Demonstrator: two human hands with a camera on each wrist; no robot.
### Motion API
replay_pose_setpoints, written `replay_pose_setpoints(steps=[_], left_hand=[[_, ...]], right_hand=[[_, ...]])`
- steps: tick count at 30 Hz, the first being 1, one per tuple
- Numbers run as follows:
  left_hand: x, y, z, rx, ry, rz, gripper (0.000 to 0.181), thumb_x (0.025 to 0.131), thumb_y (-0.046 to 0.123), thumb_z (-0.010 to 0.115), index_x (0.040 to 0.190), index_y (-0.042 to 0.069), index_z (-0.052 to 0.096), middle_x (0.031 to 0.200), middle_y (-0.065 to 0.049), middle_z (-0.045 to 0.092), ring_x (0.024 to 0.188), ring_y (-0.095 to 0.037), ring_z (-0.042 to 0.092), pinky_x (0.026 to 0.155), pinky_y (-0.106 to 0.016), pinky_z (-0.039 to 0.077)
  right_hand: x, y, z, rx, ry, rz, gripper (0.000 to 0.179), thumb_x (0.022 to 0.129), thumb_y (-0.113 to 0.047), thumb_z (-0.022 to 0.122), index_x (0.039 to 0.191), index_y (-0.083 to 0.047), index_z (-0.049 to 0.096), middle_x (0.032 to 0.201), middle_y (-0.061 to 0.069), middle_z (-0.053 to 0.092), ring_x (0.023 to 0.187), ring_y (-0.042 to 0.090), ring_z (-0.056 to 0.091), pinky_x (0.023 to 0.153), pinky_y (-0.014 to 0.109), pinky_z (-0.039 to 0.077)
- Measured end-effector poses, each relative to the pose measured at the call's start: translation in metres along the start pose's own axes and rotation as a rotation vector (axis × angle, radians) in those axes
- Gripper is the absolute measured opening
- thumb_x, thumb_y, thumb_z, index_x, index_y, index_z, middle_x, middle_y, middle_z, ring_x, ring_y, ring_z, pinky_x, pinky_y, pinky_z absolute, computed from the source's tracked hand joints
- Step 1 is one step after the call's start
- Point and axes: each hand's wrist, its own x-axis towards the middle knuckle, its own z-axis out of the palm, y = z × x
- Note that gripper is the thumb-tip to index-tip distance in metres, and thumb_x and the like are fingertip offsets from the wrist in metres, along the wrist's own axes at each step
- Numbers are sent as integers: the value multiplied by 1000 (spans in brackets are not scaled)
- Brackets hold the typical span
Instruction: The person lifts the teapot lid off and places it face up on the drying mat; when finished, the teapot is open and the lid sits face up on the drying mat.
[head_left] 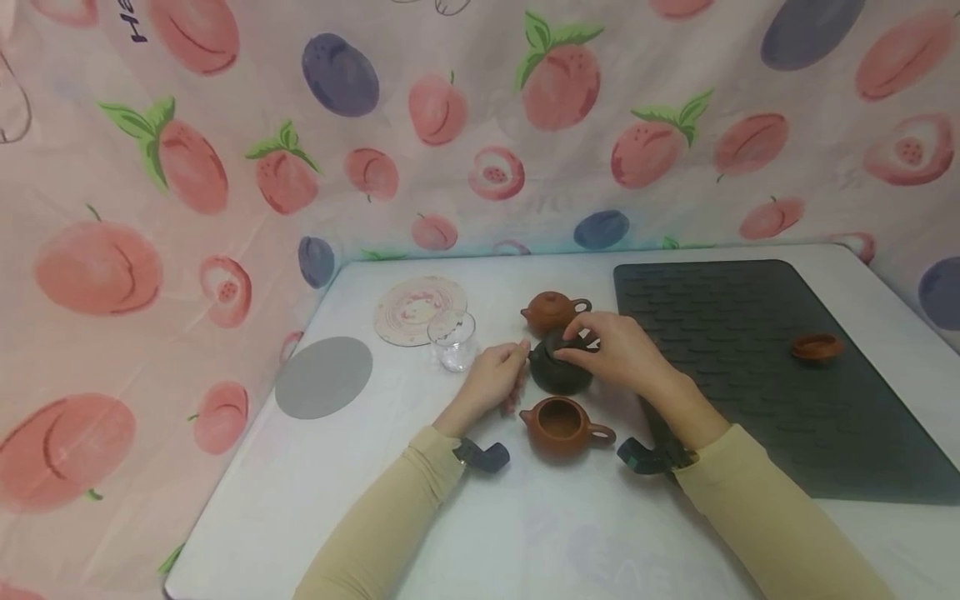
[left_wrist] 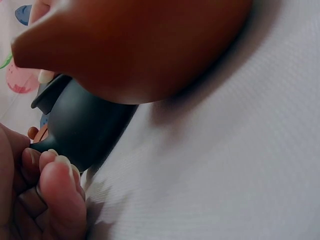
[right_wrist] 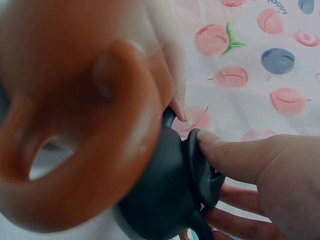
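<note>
A black teapot (head_left: 561, 380) stands on the white table between two reddish-brown teapots. My left hand (head_left: 493, 377) pinches its spout between thumb and fingers. From above, my right hand (head_left: 624, 350) grips the black lid (right_wrist: 199, 167) by its edge; the lid sits tilted at the pot's mouth. Nearer to me is a brown teapot (head_left: 558, 433) without a lid, its inside showing, and it blocks much of both wrist views. Behind the black pot stands the other brown teapot (head_left: 550, 313) with its lid on.
A dark ridged mat (head_left: 720, 400) covers the right side, with a small brown lid (head_left: 817, 348) on it. To the left are a clear glass (head_left: 454, 350), a round patterned mat (head_left: 408, 312) and a grey disc (head_left: 324, 377). A fruit-print cloth (head_left: 480, 108) hangs behind.
</note>
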Motion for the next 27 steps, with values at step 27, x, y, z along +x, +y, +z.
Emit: replay_pose_setpoints(steps=[27], left_hand=[[0, -1, 1, 6, 5, -4, 55, 109, 50, 42, 78, 7, 57, 57, -7, 55, 40, -19, 54, 39, -31, 48]], right_hand=[[-1, 4, -4, 56, 27, -19, 24, 85, -29, 87, 94, -15, 70, 103, 7, 67, 94, 28, 66, 79, 46, 57]])
